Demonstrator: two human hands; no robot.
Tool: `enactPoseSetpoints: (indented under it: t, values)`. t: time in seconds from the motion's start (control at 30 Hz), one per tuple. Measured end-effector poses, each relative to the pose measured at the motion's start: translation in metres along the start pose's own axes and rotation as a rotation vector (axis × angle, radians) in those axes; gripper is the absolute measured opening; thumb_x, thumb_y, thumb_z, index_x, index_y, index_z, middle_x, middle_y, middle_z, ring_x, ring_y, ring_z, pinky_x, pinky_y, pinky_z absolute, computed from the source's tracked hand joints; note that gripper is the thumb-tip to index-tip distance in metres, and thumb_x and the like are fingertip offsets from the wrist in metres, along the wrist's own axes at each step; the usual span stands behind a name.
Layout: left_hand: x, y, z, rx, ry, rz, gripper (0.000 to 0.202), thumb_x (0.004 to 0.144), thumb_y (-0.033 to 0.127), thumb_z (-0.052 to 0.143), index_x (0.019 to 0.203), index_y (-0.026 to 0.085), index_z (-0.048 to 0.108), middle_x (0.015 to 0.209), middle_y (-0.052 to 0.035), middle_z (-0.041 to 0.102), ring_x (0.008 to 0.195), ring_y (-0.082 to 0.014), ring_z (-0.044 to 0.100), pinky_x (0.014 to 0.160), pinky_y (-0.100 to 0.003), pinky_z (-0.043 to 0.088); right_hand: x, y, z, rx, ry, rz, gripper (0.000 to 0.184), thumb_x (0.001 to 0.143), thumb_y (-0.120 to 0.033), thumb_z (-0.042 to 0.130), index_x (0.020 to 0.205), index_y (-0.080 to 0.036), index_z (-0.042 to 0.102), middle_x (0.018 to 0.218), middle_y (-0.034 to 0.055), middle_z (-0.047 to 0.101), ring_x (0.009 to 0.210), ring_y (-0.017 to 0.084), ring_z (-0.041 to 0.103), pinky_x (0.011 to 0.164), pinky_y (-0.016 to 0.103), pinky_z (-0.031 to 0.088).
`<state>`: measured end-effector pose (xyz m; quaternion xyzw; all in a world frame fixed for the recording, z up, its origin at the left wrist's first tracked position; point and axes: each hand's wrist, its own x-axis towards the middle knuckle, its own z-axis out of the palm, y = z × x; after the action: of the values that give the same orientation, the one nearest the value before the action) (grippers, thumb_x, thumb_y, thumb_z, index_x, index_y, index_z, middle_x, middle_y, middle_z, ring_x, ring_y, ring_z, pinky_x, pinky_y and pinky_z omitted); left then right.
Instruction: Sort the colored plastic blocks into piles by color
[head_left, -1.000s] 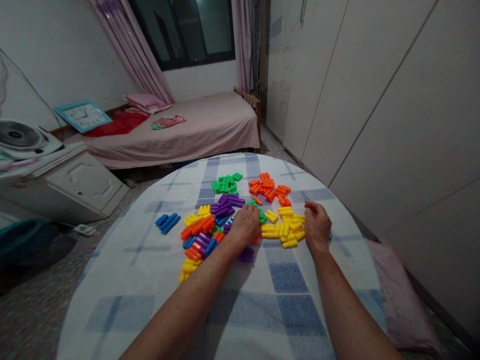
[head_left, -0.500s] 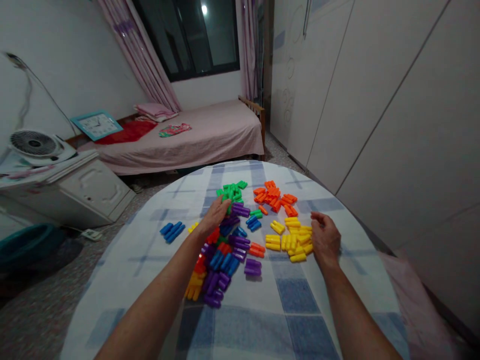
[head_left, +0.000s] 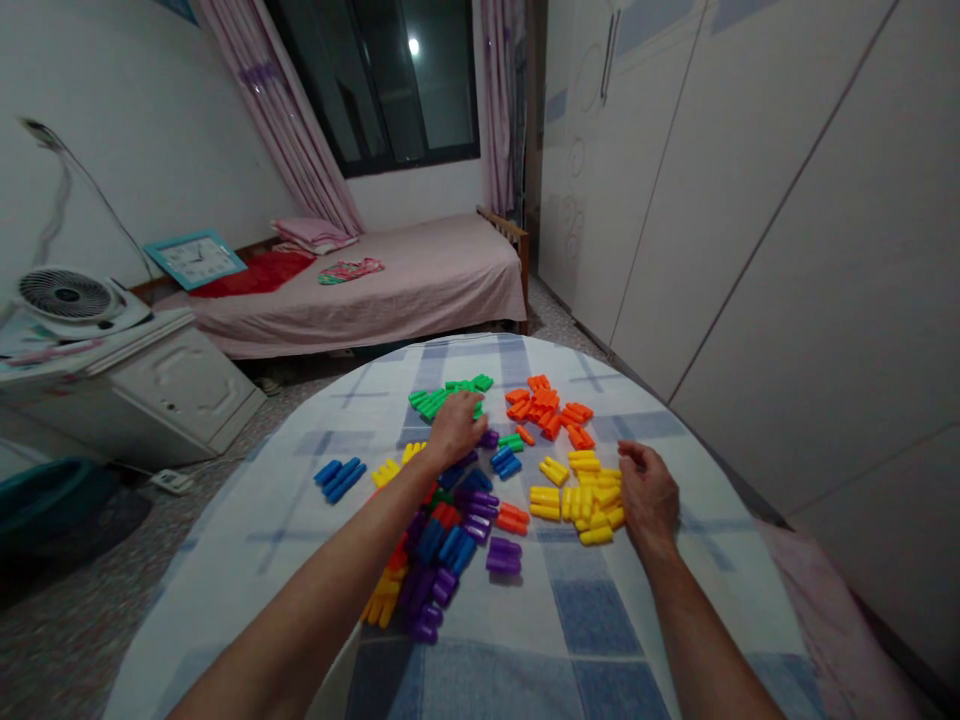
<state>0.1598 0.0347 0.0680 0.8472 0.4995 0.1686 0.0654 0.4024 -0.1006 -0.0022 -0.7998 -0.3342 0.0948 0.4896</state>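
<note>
The left hand [head_left: 456, 428] lies fingers-down on the green blocks [head_left: 431, 402] at the table's 12 o'clock; I cannot tell whether it grips one. The right hand [head_left: 649, 490], loosely curled and holding nothing, touches the yellow blocks [head_left: 577, 495] at 3. Orange blocks [head_left: 547, 405] sit at 1, a mixed pile [head_left: 439, 545] under the left forearm, and blue blocks [head_left: 339, 476] apart at 9. The table [head_left: 600, 640] is bare toward 6.

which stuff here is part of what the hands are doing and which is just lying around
In hand: left hand at the green blocks; right hand beside the yellow blocks; orange blocks; blue blocks; mixed pile.
Lying about: fan; clock; bed; wardrobe.
</note>
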Motion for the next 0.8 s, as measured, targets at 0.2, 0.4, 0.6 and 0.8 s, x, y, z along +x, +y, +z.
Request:
enactPoseSetpoints:
  t: [0.2, 0.4, 0.6, 0.8]
  values:
    - [-0.014, 0.057, 0.024, 0.190, -0.214, 0.151, 0.023, 0.079, 0.020, 0.053, 0.095, 0.014, 0.068, 0.097, -0.0131, 0.067, 0.101, -0.0259, 0.057, 0.087, -0.038, 0.045, 0.001, 0.002, 0.000, -0.006, -0.015, -0.024, 0.039, 0.072, -0.032, 0.041, 0.100, -0.021, 0.066, 0.105, 0.0080, 0.067, 0.090, 0.022, 0.060, 0.082, 0.035, 0.043]
    - [-0.014, 0.058, 0.028, 0.151, -0.169, 0.064, 0.020, 0.075, 0.017, 0.056, 0.090, 0.015, 0.069, 0.093, -0.0105, 0.066, 0.097, -0.0248, 0.058, 0.081, -0.034, 0.046, 0.000, 0.000, -0.001, -0.021, -0.024, -0.023, 0.039, 0.072, -0.032, 0.041, 0.099, -0.020, 0.066, 0.103, 0.0087, 0.067, 0.087, 0.022, 0.059, 0.080, 0.035, 0.043]
    - [-0.004, 0.029, 0.009, 0.004, -0.070, -0.027, 0.019, 0.081, 0.025, 0.054, 0.096, 0.018, 0.066, 0.091, -0.0027, 0.065, 0.084, -0.0152, 0.060, 0.074, -0.024, 0.046, -0.001, -0.003, -0.001, -0.039, -0.023, -0.013, 0.038, 0.073, -0.031, 0.041, 0.099, -0.021, 0.066, 0.101, 0.0075, 0.067, 0.083, 0.021, 0.058, 0.076, 0.034, 0.042]
    - [0.010, -0.020, -0.029, 0.007, 0.138, -0.262, 0.036, 0.083, 0.023, 0.052, 0.117, 0.013, 0.057, 0.109, -0.0106, 0.060, 0.099, -0.0211, 0.058, 0.088, -0.031, 0.046, -0.001, -0.001, 0.000, -0.036, -0.013, -0.045, 0.037, 0.074, -0.031, 0.042, 0.098, -0.021, 0.067, 0.099, 0.0075, 0.067, 0.082, 0.021, 0.058, 0.075, 0.033, 0.041]
